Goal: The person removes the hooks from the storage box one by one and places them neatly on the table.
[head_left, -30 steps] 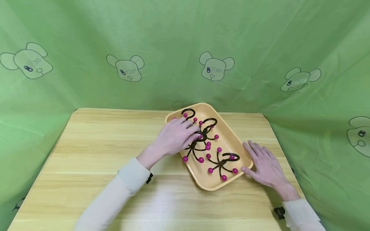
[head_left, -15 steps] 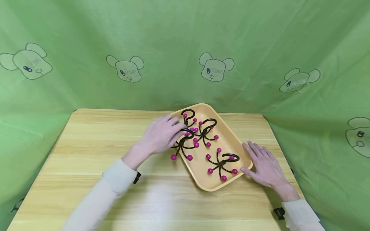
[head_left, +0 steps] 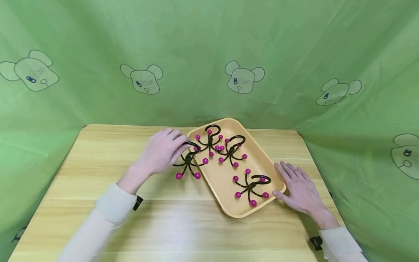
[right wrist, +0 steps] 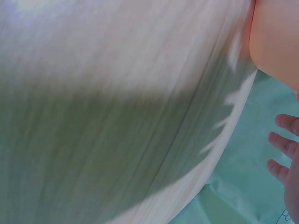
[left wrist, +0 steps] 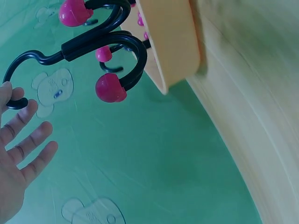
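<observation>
My left hand [head_left: 158, 151] pinches the top curve of a black multi-prong hook hanger [head_left: 188, 160] with pink ball tips. This hanger hangs above the table, just left of the tray's left edge. In the left wrist view, thumb and index finger meet at the hook's end, and the other fingers [left wrist: 39, 163] are spread. My right hand [head_left: 299, 187] lies with fairly straight fingers against the right corner of the light orange tray [head_left: 222, 185]. Inside the tray are three similar hangers: one at the far end [head_left: 210, 140], one beside it [head_left: 231, 150] and one near the right corner [head_left: 251, 185].
The tray stands at an angle on a wooden table [head_left: 183, 225]. Green cloth [head_left: 196, 43] with mouse-head drawings rises behind the table and along both sides. A black strap piece [head_left: 315, 242] shows at the right wrist.
My left hand has carried the hanger leftward from over the tray to beyond its left edge. The far hanger is now uncovered. My right hand stays at the tray's corner.
</observation>
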### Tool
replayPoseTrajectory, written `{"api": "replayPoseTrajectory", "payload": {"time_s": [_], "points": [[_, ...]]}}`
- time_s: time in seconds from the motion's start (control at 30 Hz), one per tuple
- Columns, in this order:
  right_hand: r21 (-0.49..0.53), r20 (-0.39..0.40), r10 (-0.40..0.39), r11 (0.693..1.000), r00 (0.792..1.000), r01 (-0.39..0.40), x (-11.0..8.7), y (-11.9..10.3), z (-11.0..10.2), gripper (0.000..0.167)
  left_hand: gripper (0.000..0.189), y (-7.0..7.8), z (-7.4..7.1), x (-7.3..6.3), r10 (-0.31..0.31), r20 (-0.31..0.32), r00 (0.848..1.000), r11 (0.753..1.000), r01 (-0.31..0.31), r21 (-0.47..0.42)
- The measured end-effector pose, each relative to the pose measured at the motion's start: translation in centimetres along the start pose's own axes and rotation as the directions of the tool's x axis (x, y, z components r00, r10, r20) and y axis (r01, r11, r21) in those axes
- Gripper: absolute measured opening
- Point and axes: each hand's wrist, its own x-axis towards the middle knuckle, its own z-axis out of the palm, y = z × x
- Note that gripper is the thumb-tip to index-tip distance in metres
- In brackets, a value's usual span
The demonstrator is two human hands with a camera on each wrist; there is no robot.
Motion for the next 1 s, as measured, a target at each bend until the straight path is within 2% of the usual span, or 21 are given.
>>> {"api": "replayPoseTrajectory", "payload": {"time_s": [0.17, 0.43, 0.73, 1.0], "points": [[0.005, 0.005, 0.002, 1.000, 1.000, -0.002, 0.0, 0.0, 0.0, 0.101, 0.021, -1.2, -0.7, -0.9, -0.044, -0.016, 0.999, 0.999, 0.044, 0.009], [0.000, 0.003, -0.001, 1.000, 1.000, 0.001, 0.0, 0.0, -0.1, 0.101, 0.019, -3.6, -1.5, -2.5, -0.068, -0.037, 0.997, 0.997, 0.069, 0.044], [-0.003, 0.007, -0.004, 1.000, 1.000, 0.004, 0.0, 0.1, -0.1, 0.102, 0.020, -6.5, -2.4, -4.2, -0.130, -0.007, 0.992, 0.991, 0.130, 0.044], [0.001, 0.013, -0.006, 1.000, 1.000, 0.006, 0.0, 0.0, -0.2, 0.102, 0.018, -8.8, -2.5, -5.6, -0.162, 0.008, 0.987, 0.985, 0.161, 0.057]]}}
